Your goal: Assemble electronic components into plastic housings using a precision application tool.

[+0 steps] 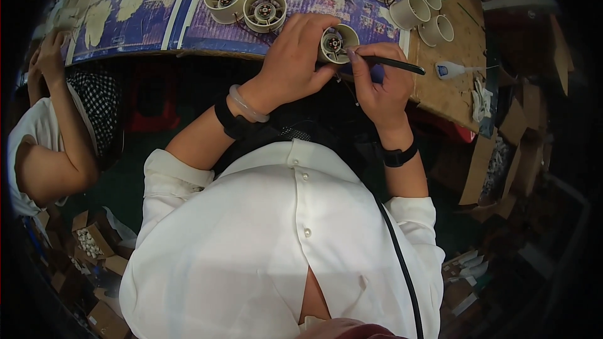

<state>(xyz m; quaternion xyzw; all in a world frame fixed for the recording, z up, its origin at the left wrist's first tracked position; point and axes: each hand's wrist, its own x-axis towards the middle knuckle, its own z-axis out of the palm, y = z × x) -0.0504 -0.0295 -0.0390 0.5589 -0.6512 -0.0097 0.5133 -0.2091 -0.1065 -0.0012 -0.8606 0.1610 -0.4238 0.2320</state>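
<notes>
My left hand (pixel 295 53) is closed around the side of a cream-white fan housing (pixel 352 35), a short open cylinder with a round motor hub and copper-coloured parts inside. It is held at the front edge of the table, its open top tilted toward me. Between the fingers of my right hand (pixel 386 88) is a slim black tool (pixel 396 63), perhaps tweezers. The tool's inner end points at the housing's rim, with its tip hidden by my fingers. Thin wires hang below the housing. Just beyond my left hand stand similar housings (pixel 265 11) with hubs in them.
More cream cylinders (pixel 409 12) cluster at the back right of the worn table (pixel 433 91). A small white bottle with a thin nozzle (pixel 449 70) lies near the right edge. Another person (pixel 50 157) sits at left, by a red stool (pixel 151 103). Cardboard boxes (pixel 477 172) stand right.
</notes>
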